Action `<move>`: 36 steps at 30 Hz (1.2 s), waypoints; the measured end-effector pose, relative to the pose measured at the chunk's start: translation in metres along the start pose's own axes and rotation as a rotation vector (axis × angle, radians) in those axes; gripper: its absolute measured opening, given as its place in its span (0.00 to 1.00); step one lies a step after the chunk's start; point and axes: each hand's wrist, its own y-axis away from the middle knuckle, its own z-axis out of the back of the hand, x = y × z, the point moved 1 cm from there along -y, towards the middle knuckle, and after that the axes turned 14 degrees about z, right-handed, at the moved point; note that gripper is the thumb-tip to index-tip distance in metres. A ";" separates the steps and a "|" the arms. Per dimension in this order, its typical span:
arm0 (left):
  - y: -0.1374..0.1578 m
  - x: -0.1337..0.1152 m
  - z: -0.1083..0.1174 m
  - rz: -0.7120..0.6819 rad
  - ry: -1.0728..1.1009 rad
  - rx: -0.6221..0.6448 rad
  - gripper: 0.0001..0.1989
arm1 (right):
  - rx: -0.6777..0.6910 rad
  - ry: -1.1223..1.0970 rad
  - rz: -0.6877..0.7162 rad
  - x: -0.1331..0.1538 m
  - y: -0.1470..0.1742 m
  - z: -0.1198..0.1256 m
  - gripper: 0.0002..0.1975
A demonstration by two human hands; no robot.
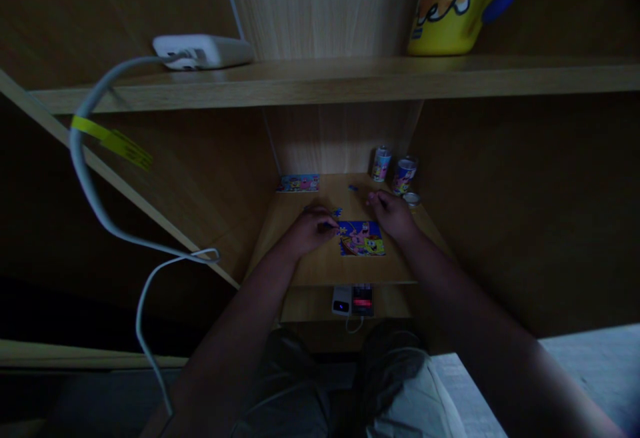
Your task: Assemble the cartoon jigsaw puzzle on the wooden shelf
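Observation:
A mostly joined jigsaw puzzle [361, 239] with bright cartoon figures lies on the wooden desk surface [310, 270]. At its upper left edge my left hand [313, 231] pinches a small dark blue puzzle piece [329, 225]. My right hand [393, 213] hovers by the puzzle's upper right corner, fingers curled together; whatever they hold, if anything, is too small to make out. A loose blue puzzle piece [337, 212] rests just above the puzzle. Farther back lies another small blue piece [353, 188].
A cartoon picture [299, 183] lies at the back left. Two printed tins [381, 163] [404, 175] and a round lid [411, 199] stand back right. Overhead, a shelf [320, 85] carries a white adapter [205, 51] and yellow mug [443, 11]; its cable [95, 185] hangs left.

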 end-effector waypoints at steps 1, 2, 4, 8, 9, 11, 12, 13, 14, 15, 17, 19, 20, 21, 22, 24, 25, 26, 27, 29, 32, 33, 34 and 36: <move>0.000 0.000 0.000 0.002 -0.008 -0.005 0.02 | 0.002 -0.002 -0.005 0.000 0.000 0.000 0.32; 0.000 -0.001 0.000 0.005 -0.014 -0.011 0.02 | 0.004 -0.004 -0.011 0.000 0.000 0.000 0.32; 0.000 -0.001 0.002 0.031 -0.024 -0.063 0.02 | 0.003 -0.007 -0.025 0.000 0.000 0.000 0.32; 0.001 0.004 0.014 0.247 -0.085 -0.342 0.07 | -0.038 0.037 -0.038 0.001 -0.001 0.003 0.33; 0.001 0.005 0.017 0.326 -0.108 -0.405 0.08 | -0.057 0.062 -0.050 0.001 -0.002 0.004 0.34; 0.002 0.007 0.023 0.467 -0.141 -0.467 0.09 | -0.095 0.106 -0.085 0.000 -0.002 0.007 0.35; 0.002 0.008 0.025 0.520 -0.148 -0.474 0.09 | -0.109 0.123 -0.102 0.000 -0.002 0.008 0.36; 0.002 0.008 0.027 0.557 -0.150 -0.470 0.09 | -0.122 0.135 -0.114 0.000 -0.002 0.009 0.36; 0.002 0.008 0.028 0.579 -0.153 -0.464 0.10 | -0.134 0.146 -0.123 0.000 -0.002 0.010 0.36; 0.002 0.008 0.028 0.588 -0.157 -0.458 0.10 | -0.146 0.158 -0.130 0.001 -0.002 0.011 0.37; 0.003 0.008 0.029 0.602 -0.174 -0.455 0.09 | -0.167 0.178 -0.143 0.002 -0.002 0.013 0.37; 0.004 0.010 0.030 0.630 -0.211 -0.458 0.09 | -0.183 0.192 -0.158 0.004 -0.002 0.014 0.36; 0.004 0.011 0.031 0.649 -0.239 -0.456 0.10 | -0.191 0.198 -0.166 0.005 -0.002 0.014 0.36; 0.004 0.013 0.031 0.669 -0.274 -0.450 0.10 | -0.199 0.200 -0.173 0.005 -0.002 0.015 0.36; 0.005 0.015 0.032 0.684 -0.317 -0.441 0.11 | -0.206 0.200 -0.178 0.006 -0.002 0.015 0.37; 0.005 0.019 0.032 0.700 -0.415 -0.413 0.13 | -0.219 0.200 -0.183 0.006 -0.003 0.015 0.37; 0.005 0.021 0.031 0.699 -0.461 -0.399 0.14 | -0.225 0.204 -0.183 0.006 -0.003 0.015 0.37; 0.005 0.022 0.031 0.691 -0.499 -0.389 0.15 | -0.230 0.212 -0.183 0.005 -0.003 0.015 0.37; 0.005 0.024 0.030 0.678 -0.524 -0.381 0.16 | -0.236 0.225 -0.187 0.004 -0.003 0.016 0.37; 0.005 0.026 0.029 0.646 -0.539 -0.371 0.16 | -0.253 0.256 -0.208 0.001 -0.003 0.016 0.37; 0.003 0.026 0.028 0.626 -0.535 -0.363 0.16 | -0.291 0.279 -0.254 -0.005 -0.002 0.018 0.38; 0.003 0.025 0.028 0.626 -0.537 -0.361 0.16 | -0.306 0.280 -0.269 -0.007 -0.002 0.019 0.38; 0.003 0.024 0.028 0.629 -0.541 -0.359 0.16 | -0.320 0.277 -0.282 -0.009 -0.002 0.019 0.38; 0.002 0.021 0.027 0.648 -0.541 -0.353 0.15 | -0.339 0.269 -0.312 -0.012 -0.001 0.020 0.38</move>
